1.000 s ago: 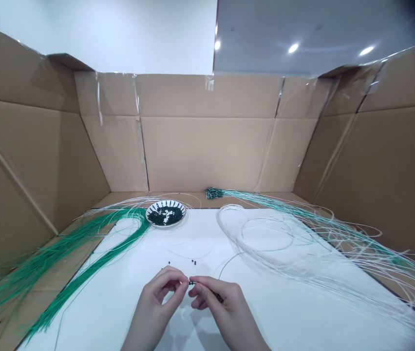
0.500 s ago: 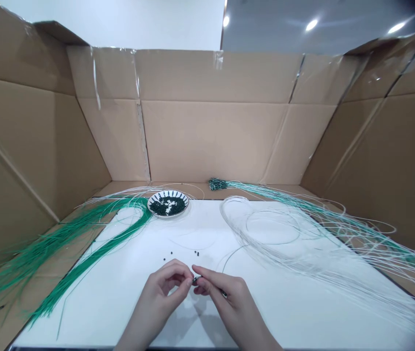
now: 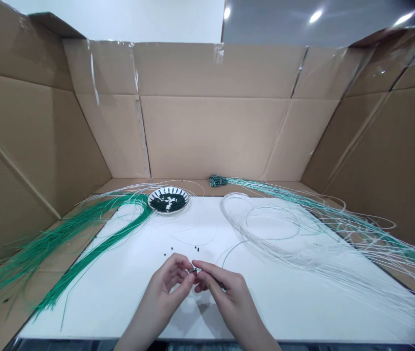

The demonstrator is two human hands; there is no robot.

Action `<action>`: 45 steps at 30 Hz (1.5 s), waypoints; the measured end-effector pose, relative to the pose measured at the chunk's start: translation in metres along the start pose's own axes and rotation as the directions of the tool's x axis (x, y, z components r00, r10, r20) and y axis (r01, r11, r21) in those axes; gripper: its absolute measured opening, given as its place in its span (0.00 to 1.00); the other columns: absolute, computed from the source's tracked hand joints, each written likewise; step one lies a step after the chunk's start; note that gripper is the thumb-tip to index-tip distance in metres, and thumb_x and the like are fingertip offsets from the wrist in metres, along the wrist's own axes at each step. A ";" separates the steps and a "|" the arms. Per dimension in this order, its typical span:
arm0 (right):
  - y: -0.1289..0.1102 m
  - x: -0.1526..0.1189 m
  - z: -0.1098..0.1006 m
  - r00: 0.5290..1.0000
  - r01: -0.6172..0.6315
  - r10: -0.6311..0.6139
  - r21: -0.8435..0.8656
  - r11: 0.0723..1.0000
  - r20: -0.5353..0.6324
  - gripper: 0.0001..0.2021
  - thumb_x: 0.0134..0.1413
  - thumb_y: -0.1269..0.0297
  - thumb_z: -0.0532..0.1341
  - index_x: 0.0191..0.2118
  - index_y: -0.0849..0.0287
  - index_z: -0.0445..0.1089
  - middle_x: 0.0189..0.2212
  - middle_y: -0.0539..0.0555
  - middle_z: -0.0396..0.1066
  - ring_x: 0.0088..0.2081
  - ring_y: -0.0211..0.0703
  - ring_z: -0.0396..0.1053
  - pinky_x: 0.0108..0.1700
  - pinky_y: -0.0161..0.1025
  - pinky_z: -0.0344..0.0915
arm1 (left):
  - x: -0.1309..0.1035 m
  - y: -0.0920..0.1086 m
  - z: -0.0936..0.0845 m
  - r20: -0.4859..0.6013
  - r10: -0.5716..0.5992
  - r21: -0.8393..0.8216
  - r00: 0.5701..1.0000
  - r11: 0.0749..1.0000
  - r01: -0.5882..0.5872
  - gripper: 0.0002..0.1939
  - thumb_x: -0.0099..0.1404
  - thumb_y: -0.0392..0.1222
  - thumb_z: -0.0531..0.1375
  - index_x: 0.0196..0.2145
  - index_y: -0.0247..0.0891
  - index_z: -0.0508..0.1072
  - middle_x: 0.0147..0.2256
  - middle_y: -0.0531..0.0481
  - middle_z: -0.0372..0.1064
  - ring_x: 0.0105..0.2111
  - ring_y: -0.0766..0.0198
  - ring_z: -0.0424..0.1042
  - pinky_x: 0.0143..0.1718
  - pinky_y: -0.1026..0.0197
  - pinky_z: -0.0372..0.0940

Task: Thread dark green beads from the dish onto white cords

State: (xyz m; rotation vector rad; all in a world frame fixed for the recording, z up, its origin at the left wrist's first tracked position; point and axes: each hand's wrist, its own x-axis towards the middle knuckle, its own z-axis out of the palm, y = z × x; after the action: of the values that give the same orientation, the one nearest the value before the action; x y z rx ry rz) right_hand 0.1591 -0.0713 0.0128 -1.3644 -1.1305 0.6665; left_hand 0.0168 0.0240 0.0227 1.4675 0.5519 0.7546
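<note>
Near the front middle of the white board, my left hand (image 3: pixel 169 287) and my right hand (image 3: pixel 225 287) meet at their fingertips. Between them is a small dark piece (image 3: pixel 195 270) with a thin light end. My right hand is closed on a slim dark object (image 3: pixel 222 285), its tip pointing toward my left fingers. The fingers of my left hand are curled, with thumb and forefinger at the small piece; exactly what they pinch is too small to make out. Several tiny black beads (image 3: pixel 197 248) lie just beyond my hands on the white board (image 3: pixel 200 229).
A striped-rim plate (image 3: pixel 169 190) of dark beads stands at the back. Green strands (image 3: pixel 98 251) spread on the left. Clear white strands (image 3: pixel 276 251) curve over the right, and a tied green-white bundle (image 3: pixel 266 187) lies behind them. Cardboard walls (image 3: pixel 211 136) enclose three sides.
The view has tipped slightly down, showing the board's front edge. My left fingers have opened a little, and the small piece between my hands shows more plainly.
</note>
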 end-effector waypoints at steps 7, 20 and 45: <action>0.004 0.001 -0.003 0.998 -0.053 0.054 -0.020 0.998 0.036 0.20 0.69 0.52 0.60 0.57 0.60 0.71 0.29 0.53 0.82 0.34 0.46 0.81 0.43 0.39 0.76 | 0.003 -0.011 0.001 -0.066 -0.004 -0.025 0.998 1.000 0.002 0.11 0.63 0.49 0.69 0.33 0.39 0.79 0.30 0.51 0.75 0.34 0.59 0.76 0.38 0.61 0.70; 0.005 0.009 -0.003 0.996 -0.077 0.078 -0.033 0.996 0.040 0.03 0.63 0.66 0.59 0.37 0.57 0.69 0.32 0.51 0.75 0.35 0.42 0.75 0.40 0.35 0.70 | 0.005 -0.006 0.001 -0.111 -0.071 0.014 0.991 0.997 0.073 0.02 0.62 0.39 0.69 0.31 0.41 0.80 0.31 0.52 0.77 0.34 0.61 0.76 0.39 0.64 0.71; 0.002 0.006 -0.007 0.998 0.047 -0.049 -0.069 0.997 -0.036 0.06 0.57 0.74 0.61 0.36 0.54 0.71 0.32 0.46 0.73 0.34 0.36 0.71 0.40 0.32 0.68 | 0.002 0.012 0.008 -0.272 -0.147 0.091 0.951 0.980 0.177 0.02 0.57 0.40 0.68 0.27 0.45 0.80 0.27 0.56 0.72 0.30 0.64 0.71 0.37 0.66 0.68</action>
State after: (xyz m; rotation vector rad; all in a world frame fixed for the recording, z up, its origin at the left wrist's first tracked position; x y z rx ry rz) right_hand 0.1681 -0.0688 0.0135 -1.3973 -1.1614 0.5702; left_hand 0.0226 0.0195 0.0356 1.4142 0.9226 0.8041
